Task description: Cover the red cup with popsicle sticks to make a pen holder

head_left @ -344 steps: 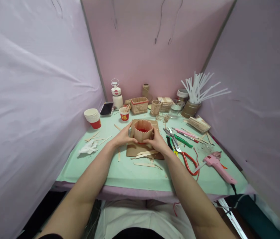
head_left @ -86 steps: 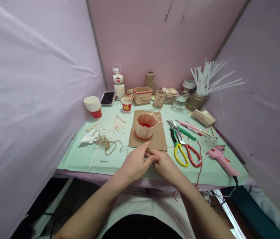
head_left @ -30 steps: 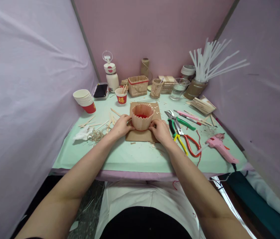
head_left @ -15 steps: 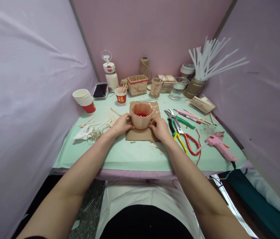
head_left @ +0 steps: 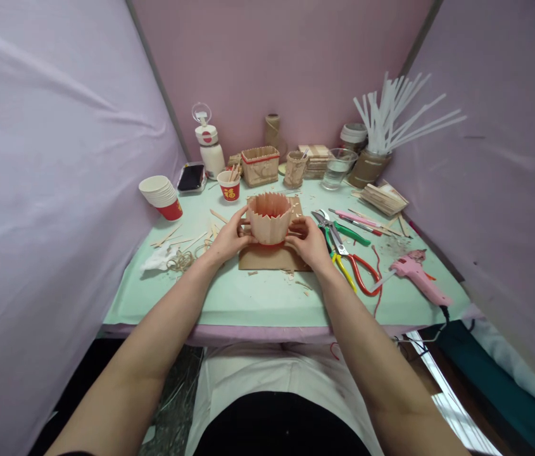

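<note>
Between my two hands is a round wooden-stick cup [head_left: 270, 223] with a jagged rim and a reddish inside. My left hand [head_left: 232, 239] grips its left side, thumb low and fingers curled behind. My right hand [head_left: 308, 240] holds the right side near the base, with fingers bent round it. The cup is upright over a brown cardboard piece [head_left: 274, 258]; whether its base touches the cardboard is unclear. Wood chips lie on and around the cardboard.
To the right lie red-handled pliers [head_left: 365, 275], green-handled cutters [head_left: 352, 233] and a pink glue gun [head_left: 421, 278]. Stacked paper cups [head_left: 160, 196] and tangled twine [head_left: 182, 259] are at left. A bottle [head_left: 211, 152], stick basket [head_left: 261, 168] and water cup [head_left: 336, 172] stand behind.
The cup has tilted or risen slightly, its rim higher in view. Both hands' fingers have moved up its sides. The whole view has shifted a little.
</note>
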Tool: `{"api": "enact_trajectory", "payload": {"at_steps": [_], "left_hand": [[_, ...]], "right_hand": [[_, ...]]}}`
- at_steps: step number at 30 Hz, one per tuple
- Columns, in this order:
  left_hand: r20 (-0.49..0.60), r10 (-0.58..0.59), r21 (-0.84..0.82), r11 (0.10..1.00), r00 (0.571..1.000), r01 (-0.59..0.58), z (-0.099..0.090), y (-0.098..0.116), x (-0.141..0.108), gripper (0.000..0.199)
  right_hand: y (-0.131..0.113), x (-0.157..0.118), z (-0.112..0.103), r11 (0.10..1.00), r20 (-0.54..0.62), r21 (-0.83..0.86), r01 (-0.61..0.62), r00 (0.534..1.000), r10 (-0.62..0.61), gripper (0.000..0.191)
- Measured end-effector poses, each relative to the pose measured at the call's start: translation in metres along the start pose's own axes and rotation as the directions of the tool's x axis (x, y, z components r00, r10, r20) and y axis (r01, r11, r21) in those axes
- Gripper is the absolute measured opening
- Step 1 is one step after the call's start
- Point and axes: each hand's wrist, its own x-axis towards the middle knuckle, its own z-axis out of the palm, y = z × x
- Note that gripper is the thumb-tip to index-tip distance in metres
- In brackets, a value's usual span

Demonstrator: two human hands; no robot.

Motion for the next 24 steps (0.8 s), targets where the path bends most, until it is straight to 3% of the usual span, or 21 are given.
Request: {"api": "enact_trajectory", "payload": {"at_steps": [6, 12, 14, 18, 24], "left_hand": [[0.06, -0.007, -0.075, 0.997, 0.998, 0.012, -0.004, -0.004, 0.005, 0.075], [0.172, -0.007, -0.181, 0.983, 0.985, 0.039, -0.006, 0.001, 0.003, 0.066], [0.213, -0.017, -0.203, 0.977, 0.977, 0.061, -0.008, 0.005, 0.001, 0.066], [0.241, -0.037, -0.236, 0.967, 0.97, 0.096, -0.009, 0.011, -0.001, 0.068], [0.286, -0.03, -0.294, 0.949, 0.958, 0.118, -0.005, 0.012, -0.001, 0.064]], "right_hand": [[-0.018, -0.008, -0.005, 0.973, 0.046, 0.197, -0.123, 0.992, 0.116, 0.035], [-0.031, -0.017, -0.009, 0.924, 0.067, 0.214, -0.317, 0.948, 0.31, 0.037], [-0.031, -0.017, -0.008, 0.876, 0.076, 0.335, -0.348, 0.936, 0.343, 0.039], [-0.031, -0.015, -0.006, 0.683, 0.181, 0.619, -0.387, 0.917, 0.356, 0.04], [-0.036, -0.016, -0.007, 0.563, 0.298, 0.687, -0.46, 0.885, 0.359, 0.039]]}}
